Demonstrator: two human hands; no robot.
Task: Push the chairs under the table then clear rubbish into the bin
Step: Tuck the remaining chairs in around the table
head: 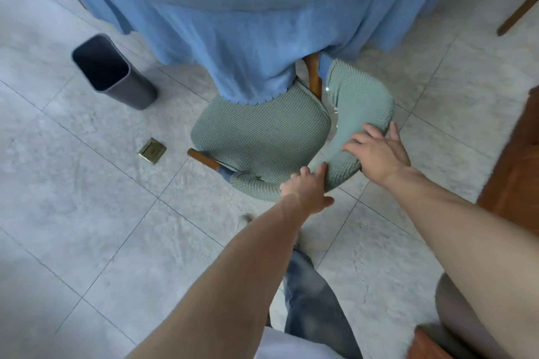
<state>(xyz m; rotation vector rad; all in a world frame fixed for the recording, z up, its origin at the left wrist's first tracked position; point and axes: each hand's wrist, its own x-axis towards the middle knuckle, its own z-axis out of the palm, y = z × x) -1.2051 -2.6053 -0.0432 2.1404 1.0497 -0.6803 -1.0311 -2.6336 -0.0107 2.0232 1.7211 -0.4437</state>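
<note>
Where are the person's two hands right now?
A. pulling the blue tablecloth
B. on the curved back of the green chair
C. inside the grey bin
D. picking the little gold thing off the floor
B: the left hand and the right hand both rest on the curved back of the green chair, away from the bin and the tablecloth.

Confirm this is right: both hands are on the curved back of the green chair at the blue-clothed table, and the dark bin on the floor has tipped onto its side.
One thing is wrong: the dark bin stands upright, its open mouth facing up, as the head view shows. The rest holds: the left hand and right hand are both on the curved back of the green chair at the blue-clothed table.
</note>
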